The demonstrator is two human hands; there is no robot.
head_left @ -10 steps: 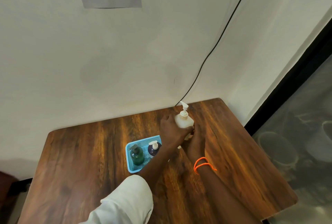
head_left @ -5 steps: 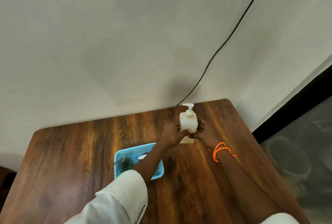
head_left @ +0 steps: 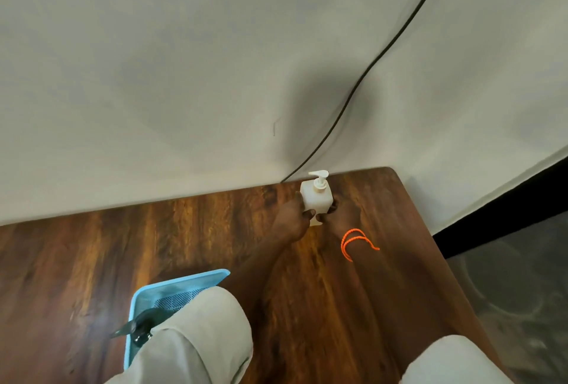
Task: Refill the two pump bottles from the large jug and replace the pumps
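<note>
A white square pump bottle (head_left: 316, 197) with its pump on stands upright near the table's far right corner, by the wall. My left hand (head_left: 292, 217) grips its left side and my right hand (head_left: 336, 217), with an orange string at the wrist, holds its right side. A blue mesh tray (head_left: 172, 286) sits near me at the lower left. In it the dark pump head of a second bottle (head_left: 140, 325) shows; my left sleeve hides the rest of the tray. No large jug is in view.
The brown wooden table (head_left: 92, 260) meets a white wall at the back. A black cable (head_left: 353, 88) runs down the wall to the table edge just behind the bottle. The table's right edge drops to a grey floor (head_left: 522, 291).
Both hands have carried the white bottle away from the tray toward the far right corner. The view has shifted, so the tray now lies low in the picture under my sleeve.
</note>
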